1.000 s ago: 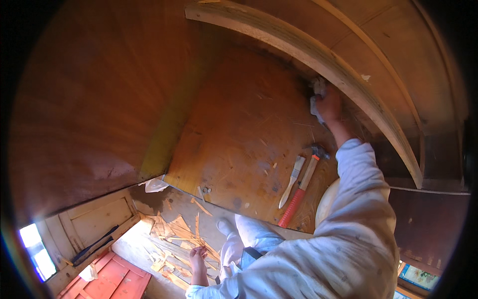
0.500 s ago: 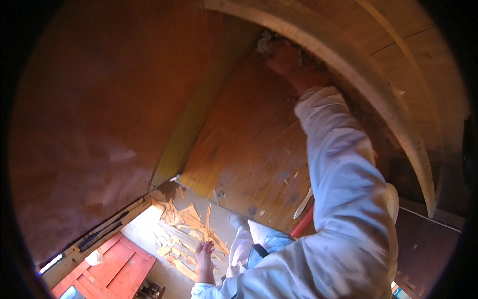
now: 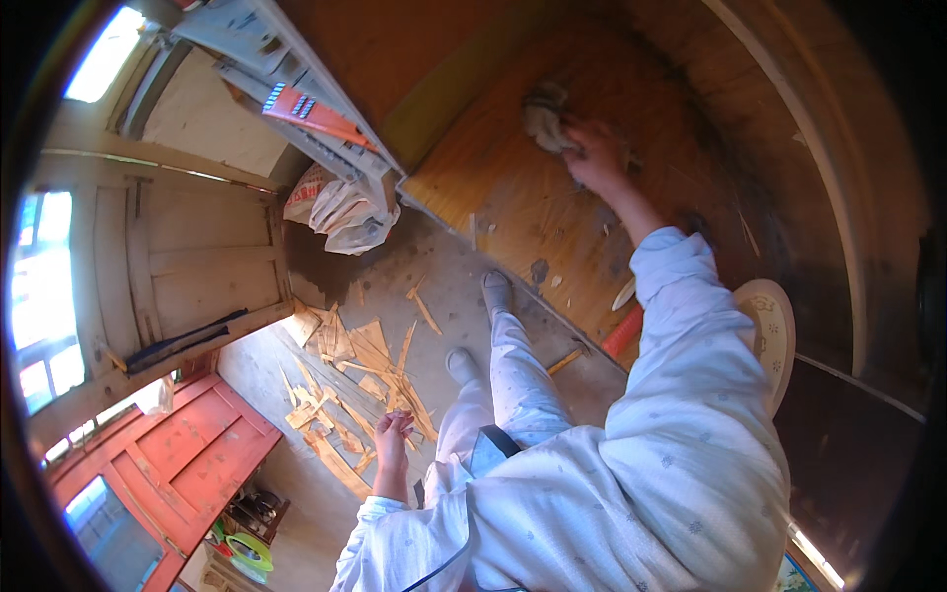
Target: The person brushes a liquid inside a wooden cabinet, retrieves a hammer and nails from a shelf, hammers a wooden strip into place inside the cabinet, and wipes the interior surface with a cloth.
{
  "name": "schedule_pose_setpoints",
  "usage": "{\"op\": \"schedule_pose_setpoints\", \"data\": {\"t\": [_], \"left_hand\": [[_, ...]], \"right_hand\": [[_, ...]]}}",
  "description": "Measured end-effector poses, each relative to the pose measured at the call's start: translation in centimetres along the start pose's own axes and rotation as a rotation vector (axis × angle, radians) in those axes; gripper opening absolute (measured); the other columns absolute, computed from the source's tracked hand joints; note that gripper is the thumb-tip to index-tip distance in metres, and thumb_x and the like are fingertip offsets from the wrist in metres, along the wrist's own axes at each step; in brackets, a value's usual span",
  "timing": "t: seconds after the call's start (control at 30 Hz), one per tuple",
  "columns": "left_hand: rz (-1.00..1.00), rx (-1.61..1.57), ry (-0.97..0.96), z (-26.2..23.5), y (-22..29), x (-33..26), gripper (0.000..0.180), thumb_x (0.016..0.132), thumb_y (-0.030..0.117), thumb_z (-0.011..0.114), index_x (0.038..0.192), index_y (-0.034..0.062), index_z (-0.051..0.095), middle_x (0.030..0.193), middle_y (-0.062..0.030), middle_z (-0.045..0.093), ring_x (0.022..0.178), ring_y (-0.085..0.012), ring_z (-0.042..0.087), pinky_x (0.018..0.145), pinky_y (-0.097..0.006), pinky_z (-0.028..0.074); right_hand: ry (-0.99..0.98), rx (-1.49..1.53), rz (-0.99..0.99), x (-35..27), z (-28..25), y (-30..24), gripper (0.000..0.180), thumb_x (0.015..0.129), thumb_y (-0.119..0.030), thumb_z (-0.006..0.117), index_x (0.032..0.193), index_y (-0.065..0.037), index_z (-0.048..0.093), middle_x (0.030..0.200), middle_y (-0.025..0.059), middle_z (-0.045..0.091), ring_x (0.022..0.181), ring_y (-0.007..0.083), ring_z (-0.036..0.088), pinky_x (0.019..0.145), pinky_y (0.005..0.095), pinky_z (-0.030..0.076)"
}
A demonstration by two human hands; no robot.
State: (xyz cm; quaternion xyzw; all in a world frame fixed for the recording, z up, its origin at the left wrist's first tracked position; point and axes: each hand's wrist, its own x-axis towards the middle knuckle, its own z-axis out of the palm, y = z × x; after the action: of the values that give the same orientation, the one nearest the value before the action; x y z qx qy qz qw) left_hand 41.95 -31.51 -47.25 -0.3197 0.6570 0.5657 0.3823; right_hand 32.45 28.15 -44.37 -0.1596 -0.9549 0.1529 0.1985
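Observation:
With my right arm stretched forward, my right hand (image 3: 595, 158) is closed round a crumpled greyish rag (image 3: 546, 118) against a brown wooden surface (image 3: 513, 212) marked with dark stains and pale flecks. My left hand (image 3: 394, 428) hangs low in front of me, its fingers curled and nothing seen in them. Beyond it on the floor lies a heap of broken wood strips (image 3: 370, 345). Near my right forearm, a red object (image 3: 623, 331) and a small pale flat piece (image 3: 623, 293) rest at the surface's near edge.
A curved wooden rail (image 3: 834, 187) arches over the right side. By my right elbow is a cream patterned round seat or lid (image 3: 769, 331). White plastic bags (image 3: 350, 217) sit on the floor, below shelves (image 3: 326, 79). A red door (image 3: 197, 439) stands at the lower left.
My right hand and the rag have come back from the far corner under the curved rail. My view has shifted, bringing more floor, the bags and shelves into sight.

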Motion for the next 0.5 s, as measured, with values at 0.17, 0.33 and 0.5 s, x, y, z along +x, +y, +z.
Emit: {"op": "schedule_pose_setpoints", "data": {"t": [0.17, 0.33, 0.5], "left_hand": [[0.033, 0.016, 0.008, -4.9, -2.0, -1.7, 0.01, 0.088, 0.01, 0.052, 0.095, 0.0045, 0.057, 0.097, -0.0076, 0.066, 0.088, -0.0155, 0.062, 0.069, -0.025, 0.045], [0.033, -0.071, 0.068, -9.6, -4.3, -2.6, 0.01, 0.087, 0.011, 0.055, 0.094, 0.0047, 0.059, 0.091, -0.0061, 0.066, 0.082, -0.0152, 0.063, 0.065, -0.024, 0.045], [0.048, -0.105, 0.173, -12.1, -5.0, -3.3, 0.009, 0.086, 0.012, 0.056, 0.092, 0.0069, 0.057, 0.088, -0.0047, 0.064, 0.079, -0.016, 0.062, 0.061, -0.026, 0.045]], "right_hand": [[-0.134, 0.128, -0.032, -4.9, -0.2, -12.2, 0.027, 0.072, -0.014, 0.062, 0.098, -0.014, 0.067, 0.12, 0.0059, 0.059, 0.112, 0.0303, 0.05, 0.095, 0.0426, 0.04], [-0.068, 0.568, -0.31, -9.9, 1.5, -26.0, 0.017, 0.066, -0.01, 0.059, 0.082, -0.006, 0.063, 0.082, 0.0118, 0.061, 0.08, 0.0335, 0.057, 0.073, 0.0443, 0.043], [-0.082, 0.899, -0.027, -11.2, 3.4, -35.4, 0.032, 0.069, -0.007, 0.058, 0.101, -0.003, 0.06, 0.096, 0.0167, 0.059, 0.097, 0.0334, 0.053, 0.086, 0.0393, 0.042]]}}
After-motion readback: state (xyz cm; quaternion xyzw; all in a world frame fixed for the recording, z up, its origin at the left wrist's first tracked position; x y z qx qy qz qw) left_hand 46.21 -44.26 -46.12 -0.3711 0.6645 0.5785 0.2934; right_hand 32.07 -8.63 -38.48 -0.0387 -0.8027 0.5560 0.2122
